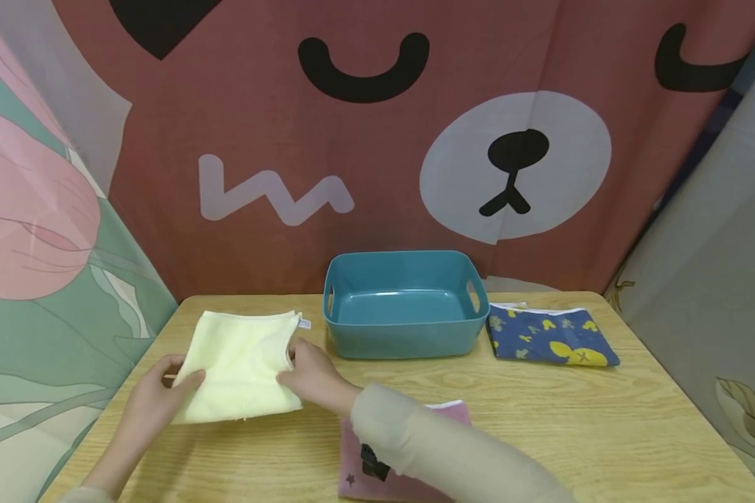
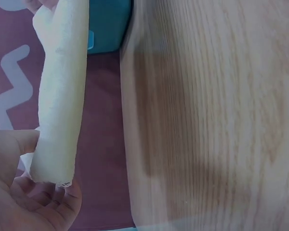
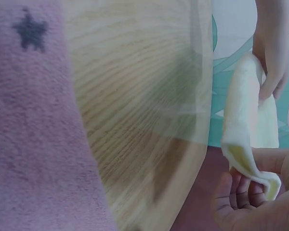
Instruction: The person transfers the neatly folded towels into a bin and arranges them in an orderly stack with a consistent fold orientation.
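A pale yellow folded towel (image 1: 242, 367) is held up above the left part of the table by both hands. My left hand (image 1: 157, 391) grips its left edge, thumb on the near face and fingers behind. At the opposite edge my right hand (image 1: 317, 377) pinches the cloth between thumb and fingers. A small white tag (image 1: 305, 323) sticks out at the towel's top right corner. In the left wrist view the towel (image 2: 62, 96) appears edge-on, the left hand (image 2: 33, 187) at its lower end. Its folded layers part slightly by the right hand (image 3: 260, 192) in the right wrist view.
A teal plastic basket (image 1: 390, 341) with handle holes stands at the table's back middle. Right of it lies a folded blue cloth (image 1: 541, 339) with yellow prints. A pink towel (image 1: 358, 461) with dark prints lies at the front, partly hidden under the right sleeve (image 1: 453, 443).
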Available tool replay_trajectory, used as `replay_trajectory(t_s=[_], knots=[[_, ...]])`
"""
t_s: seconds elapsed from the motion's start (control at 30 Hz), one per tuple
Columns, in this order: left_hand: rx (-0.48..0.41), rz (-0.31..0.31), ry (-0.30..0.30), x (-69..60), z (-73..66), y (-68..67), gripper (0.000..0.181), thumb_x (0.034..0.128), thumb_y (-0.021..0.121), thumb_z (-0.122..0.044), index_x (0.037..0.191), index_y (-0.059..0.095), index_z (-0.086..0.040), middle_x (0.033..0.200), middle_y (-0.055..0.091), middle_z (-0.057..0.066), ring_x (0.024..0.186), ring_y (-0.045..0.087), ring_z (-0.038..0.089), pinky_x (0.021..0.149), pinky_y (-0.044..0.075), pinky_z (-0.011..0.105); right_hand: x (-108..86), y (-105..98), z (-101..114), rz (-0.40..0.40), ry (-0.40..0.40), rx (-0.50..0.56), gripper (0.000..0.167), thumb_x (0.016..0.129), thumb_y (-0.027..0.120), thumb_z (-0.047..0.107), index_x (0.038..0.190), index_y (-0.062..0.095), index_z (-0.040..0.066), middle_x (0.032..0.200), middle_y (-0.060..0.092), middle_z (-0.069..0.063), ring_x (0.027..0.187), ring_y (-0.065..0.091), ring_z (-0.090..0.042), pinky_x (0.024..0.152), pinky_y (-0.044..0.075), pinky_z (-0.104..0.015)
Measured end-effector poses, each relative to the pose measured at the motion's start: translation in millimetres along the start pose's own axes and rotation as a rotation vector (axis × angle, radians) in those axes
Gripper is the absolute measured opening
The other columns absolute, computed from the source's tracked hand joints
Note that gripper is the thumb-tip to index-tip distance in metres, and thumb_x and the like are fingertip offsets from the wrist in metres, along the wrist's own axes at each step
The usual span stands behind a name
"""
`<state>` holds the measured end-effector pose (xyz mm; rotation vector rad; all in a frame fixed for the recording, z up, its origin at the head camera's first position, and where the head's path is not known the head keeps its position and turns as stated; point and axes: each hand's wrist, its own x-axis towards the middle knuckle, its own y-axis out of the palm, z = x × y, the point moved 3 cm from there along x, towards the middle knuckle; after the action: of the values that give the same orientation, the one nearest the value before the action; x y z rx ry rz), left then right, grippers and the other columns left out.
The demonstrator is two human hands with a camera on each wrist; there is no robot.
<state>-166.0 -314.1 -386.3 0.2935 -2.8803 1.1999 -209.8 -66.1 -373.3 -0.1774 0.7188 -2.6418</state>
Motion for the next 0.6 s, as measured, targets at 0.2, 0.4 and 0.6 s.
replay_trajectory(t_s=[0.2, 0.4, 0.6], knots=[[-0.011, -0.01, -0.006, -6.6, -5.9, -2.7, 0.049, 0.0981, 0.063, -0.032, 0.129, 0.053, 0.005, 0.116, 0.058, 0.025, 0.085, 0.058, 0.017, 0.06, 0.051, 0.027, -10.4, -6, 1, 0.015, -0.023, 0.051, 0.021, 0.086, 0.069, 0.0, 0.087, 0.049, 0.007, 0.071, 0.041, -0.001, 0.062, 0.037, -0.012, 0.054, 0.032, -0.023], [-0.01, -0.033, -0.005, -13.8, -12.6, -6.1, 0.047, 0.0972, 0.065, -0.032, 0.127, 0.056, 0.003, 0.116, 0.059, 0.025, 0.088, 0.058, 0.019, 0.059, 0.051, 0.027, -18.8, -10, 4, 0.021, -0.045, 0.09, 0.022, 0.087, 0.071, 0.002, 0.089, 0.05, 0.006, 0.074, 0.043, 0.0, 0.066, 0.04, -0.01, 0.058, 0.035, -0.022], [-0.038, -0.037, -0.004, -21.1, -18.8, -6.4, 0.045, 0.096, 0.067, -0.03, 0.126, 0.058, 0.002, 0.115, 0.061, 0.022, 0.087, 0.058, 0.017, 0.059, 0.052, 0.027, -29.1, -16, 2, 0.035, -0.045, 0.164, 0.024, 0.087, 0.071, 0.003, 0.09, 0.047, 0.006, 0.077, 0.042, 0.0, 0.068, 0.039, -0.01, 0.059, 0.034, -0.022]])
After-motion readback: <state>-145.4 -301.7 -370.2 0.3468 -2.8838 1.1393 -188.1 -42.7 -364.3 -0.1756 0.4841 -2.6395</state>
